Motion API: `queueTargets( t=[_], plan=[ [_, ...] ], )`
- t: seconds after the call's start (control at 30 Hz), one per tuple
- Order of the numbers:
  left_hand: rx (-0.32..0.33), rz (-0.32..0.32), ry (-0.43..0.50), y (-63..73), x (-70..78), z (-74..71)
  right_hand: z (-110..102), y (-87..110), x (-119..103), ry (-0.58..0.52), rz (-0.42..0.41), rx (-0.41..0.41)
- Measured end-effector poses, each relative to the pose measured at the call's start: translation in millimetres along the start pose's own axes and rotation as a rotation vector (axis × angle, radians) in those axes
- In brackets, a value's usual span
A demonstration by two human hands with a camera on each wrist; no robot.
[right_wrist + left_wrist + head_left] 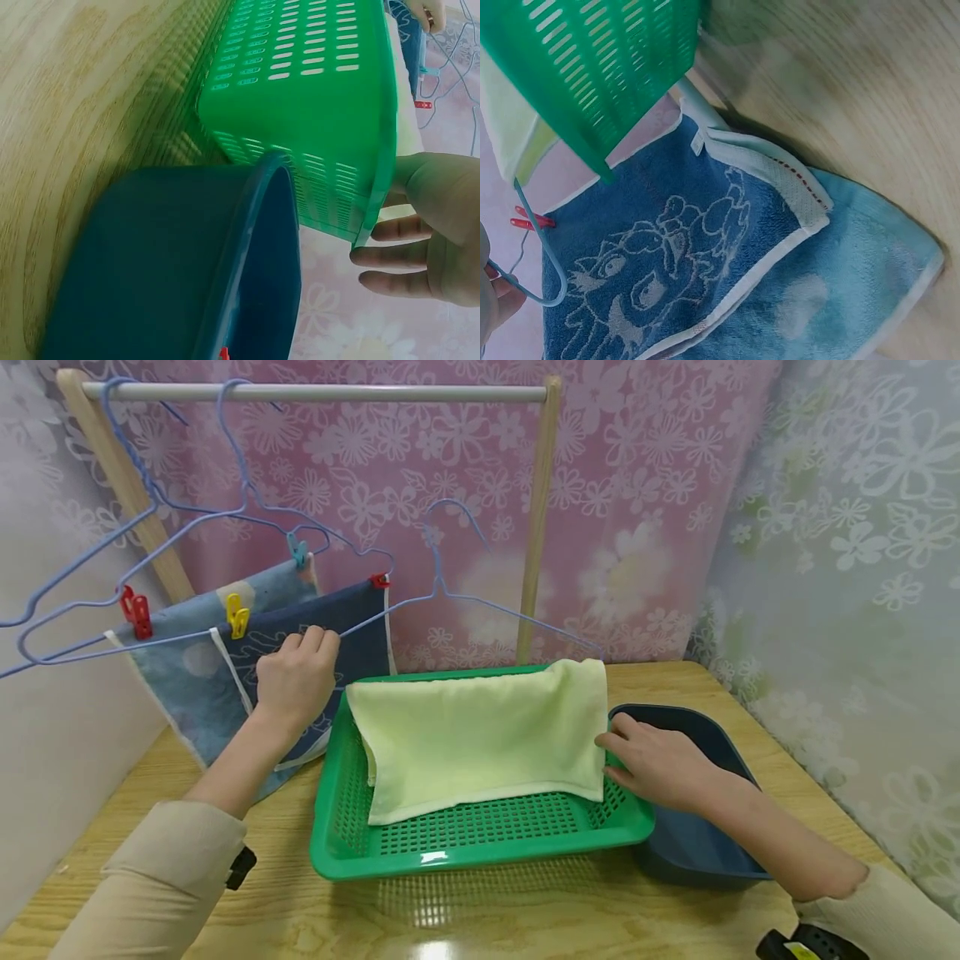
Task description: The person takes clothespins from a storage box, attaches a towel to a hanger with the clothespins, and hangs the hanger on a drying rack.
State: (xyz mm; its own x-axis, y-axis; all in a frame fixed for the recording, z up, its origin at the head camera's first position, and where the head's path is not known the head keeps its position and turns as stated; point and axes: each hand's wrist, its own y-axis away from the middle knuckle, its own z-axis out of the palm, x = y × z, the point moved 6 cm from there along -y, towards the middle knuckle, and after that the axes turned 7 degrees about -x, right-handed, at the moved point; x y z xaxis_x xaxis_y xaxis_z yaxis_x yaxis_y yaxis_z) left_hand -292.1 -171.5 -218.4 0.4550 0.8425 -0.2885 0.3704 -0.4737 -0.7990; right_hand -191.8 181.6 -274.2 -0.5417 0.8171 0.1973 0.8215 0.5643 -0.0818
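My left hand point(296, 677) grips the left end of a blue wire hanger point(438, 578), its fingers curled over the wire. A pale yellow towel point(487, 735) hangs folded from this hanger, its top edge hiding the lower bar. Below the towel stands a green slotted basket point(480, 853), and the cloth hangs partly inside it. My right hand point(663, 764) is at the towel's right edge, over the basket's right rim. In the right wrist view, the fingers point(397, 283) are extended and apart; whether the thumb side touches the cloth is partly hidden.
A dark blue tub point(697, 856) stands right of the basket, something red inside. A rack with a metal rod point(322, 393) stands behind. Two hangers there carry a light blue towel point(183, 681) and a navy towel point(352, 618), with red, yellow point(237, 616) and teal clothespins.
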Motion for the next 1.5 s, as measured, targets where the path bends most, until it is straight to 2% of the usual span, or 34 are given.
queueTargets(
  t=[0.33,0.57,0.77,0.93,1.03,1.17,1.27,1.5],
  plan=[
    [0.008,-0.013,0.003,-16.9,1.0,-5.3,-2,1.6,8,-0.103,0.078,-0.013],
    [-0.018,-0.052,0.008,-17.1,-7.6,-13.3,-2,-4.2,11,-0.105,0.115,-0.003],
    [-0.002,-0.105,0.030,-16.9,-14.7,-19.9,-1,-6.0,21,-0.284,0.149,-0.071],
    [-0.007,-0.116,0.045,-16.5,-13.6,-18.1,3,-3.1,46,-0.513,0.225,-0.131],
    [0.008,-0.113,0.040,-16.4,-13.1,-17.7,8,-1.8,69,-0.571,0.285,-0.164],
    [0.029,-0.093,0.035,-17.3,-13.9,-20.2,19,-2.8,99,-0.547,0.329,-0.231],
    [0.033,-0.072,0.044,-18.9,-13.4,-22.6,26,-3.0,118,-0.524,0.330,-0.279],
    [-0.010,-0.026,0.020,-19.3,-11.2,-26.6,41,0.0,144,-0.521,0.334,-0.352]
  ],
)
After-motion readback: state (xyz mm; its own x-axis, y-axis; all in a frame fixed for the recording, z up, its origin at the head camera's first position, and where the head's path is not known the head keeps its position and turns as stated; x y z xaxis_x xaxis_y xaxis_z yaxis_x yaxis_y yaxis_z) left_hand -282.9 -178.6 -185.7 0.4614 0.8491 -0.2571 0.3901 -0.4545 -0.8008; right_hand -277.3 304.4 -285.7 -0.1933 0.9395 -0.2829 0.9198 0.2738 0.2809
